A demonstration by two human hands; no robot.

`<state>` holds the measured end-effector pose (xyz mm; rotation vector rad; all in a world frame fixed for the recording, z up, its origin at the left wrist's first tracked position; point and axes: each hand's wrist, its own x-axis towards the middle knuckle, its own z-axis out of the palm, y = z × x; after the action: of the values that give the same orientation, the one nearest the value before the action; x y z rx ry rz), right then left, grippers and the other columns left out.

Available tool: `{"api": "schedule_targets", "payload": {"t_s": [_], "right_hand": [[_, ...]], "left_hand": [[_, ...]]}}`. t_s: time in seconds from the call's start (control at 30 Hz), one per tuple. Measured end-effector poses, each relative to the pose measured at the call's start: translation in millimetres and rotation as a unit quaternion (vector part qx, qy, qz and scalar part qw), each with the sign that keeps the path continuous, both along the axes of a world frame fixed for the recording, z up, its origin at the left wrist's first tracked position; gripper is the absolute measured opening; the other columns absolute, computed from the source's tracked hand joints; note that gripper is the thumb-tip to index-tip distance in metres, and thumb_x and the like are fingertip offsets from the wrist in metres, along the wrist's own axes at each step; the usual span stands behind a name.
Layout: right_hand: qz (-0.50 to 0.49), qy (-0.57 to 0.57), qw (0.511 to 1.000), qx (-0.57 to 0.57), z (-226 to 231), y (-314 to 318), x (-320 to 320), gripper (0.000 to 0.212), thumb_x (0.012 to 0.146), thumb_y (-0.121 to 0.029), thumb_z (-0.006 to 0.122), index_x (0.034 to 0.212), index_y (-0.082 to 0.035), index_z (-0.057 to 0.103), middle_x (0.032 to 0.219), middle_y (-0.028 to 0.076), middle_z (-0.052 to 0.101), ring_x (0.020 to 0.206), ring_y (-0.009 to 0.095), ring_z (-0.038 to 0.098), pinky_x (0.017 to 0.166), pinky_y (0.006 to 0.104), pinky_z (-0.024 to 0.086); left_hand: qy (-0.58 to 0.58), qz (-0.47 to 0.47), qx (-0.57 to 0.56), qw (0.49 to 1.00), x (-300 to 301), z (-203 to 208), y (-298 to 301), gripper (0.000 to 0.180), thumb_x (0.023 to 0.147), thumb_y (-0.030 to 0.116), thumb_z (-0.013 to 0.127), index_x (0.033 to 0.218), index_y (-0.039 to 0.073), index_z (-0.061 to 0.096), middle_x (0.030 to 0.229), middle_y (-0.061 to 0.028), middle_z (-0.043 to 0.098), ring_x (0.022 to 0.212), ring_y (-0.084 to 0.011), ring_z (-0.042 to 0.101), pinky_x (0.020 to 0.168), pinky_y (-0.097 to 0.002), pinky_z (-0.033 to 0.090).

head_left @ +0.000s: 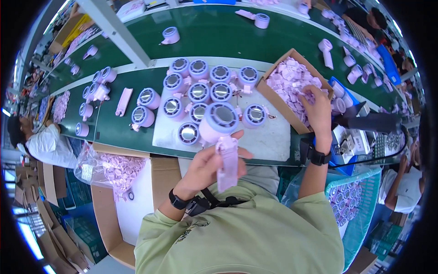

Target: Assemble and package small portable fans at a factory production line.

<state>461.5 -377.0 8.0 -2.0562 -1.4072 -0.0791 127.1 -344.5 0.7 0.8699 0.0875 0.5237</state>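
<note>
Above the near edge of the workbench, my left hand (205, 166) is closed round a pink handheld fan (228, 160). The fan's round head, with a silver centre and a slotted ring, points away from me, and its handle hangs toward my chest. On the right, my right hand (318, 112) reaches into a cardboard box (280, 102) heaped with small pink plastic parts (289, 80). Its fingers are curled at the pile, and what sits between the fingertips is hidden. Several similar fan heads (199, 92) stand in rows on a pale mat (273, 144) before me.
More fan heads (143, 116) and a pink handle shell (123, 102) lie to the left on the green bench. A metal post (116, 34) rises beyond. An open carton (109, 219) is low on the left; a teal lined basket (365, 219) of round parts stands low on the right.
</note>
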Motion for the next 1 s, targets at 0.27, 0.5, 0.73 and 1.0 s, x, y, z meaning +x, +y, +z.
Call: {"api": "schedule_targets", "payload": {"t_s": [0.27, 0.5, 0.73, 1.0], "right_hand": [[0.128, 0.155, 0.978, 0.047, 57, -26, -70, 0.016, 0.083, -0.004, 0.067, 0.098, -0.001, 0.063, 0.094, 0.009, 0.067, 0.087, 0.016, 0.062, 0.077, 0.03, 0.049], [0.411, 0.154, 0.898, -0.044, 59, -26, -128, 0.029, 0.077, -0.005, 0.07, 0.106, -0.006, 0.067, 0.096, 0.009, 0.064, 0.079, 0.022, 0.061, 0.069, 0.0318, 0.05], [0.311, 0.097, 0.937, 0.125, 32, -32, -147, 0.031, 0.068, -0.003, 0.077, 0.098, -0.005, 0.07, 0.099, 0.009, 0.064, 0.082, 0.023, 0.064, 0.068, 0.0313, 0.053], [0.278, 0.055, 0.943, 0.174, 28, -51, -153, 0.031, 0.064, 0.003, 0.076, 0.094, -0.003, 0.073, 0.1, 0.011, 0.065, 0.082, 0.024, 0.063, 0.071, 0.0311, 0.052]], "left_hand": [[0.166, 0.065, 0.171, 0.969, 13, 16, 5, 0.043, 0.098, 0.006, 0.03, 0.14, -0.002, 0.028, 0.129, -0.0137, 0.053, 0.099, -0.0173, 0.061, 0.088, -0.0313, 0.049], [0.221, 0.066, 0.277, 0.933, 15, 21, 5, 0.038, 0.097, 0.004, 0.033, 0.135, -0.003, 0.033, 0.115, -0.013, 0.057, 0.095, -0.0176, 0.063, 0.084, -0.0313, 0.051], [0.169, 0.009, 0.106, 0.98, 10, 17, -1, 0.033, 0.096, 0.003, 0.036, 0.129, -0.004, 0.039, 0.111, -0.0112, 0.057, 0.1, -0.0174, 0.062, 0.085, -0.0312, 0.051], [0.199, 0.026, 0.137, 0.97, 11, 12, -15, 0.033, 0.096, 0.01, 0.046, 0.127, -0.003, 0.05, 0.109, -0.0056, 0.06, 0.097, -0.0084, 0.055, 0.084, -0.0252, 0.045]]}}
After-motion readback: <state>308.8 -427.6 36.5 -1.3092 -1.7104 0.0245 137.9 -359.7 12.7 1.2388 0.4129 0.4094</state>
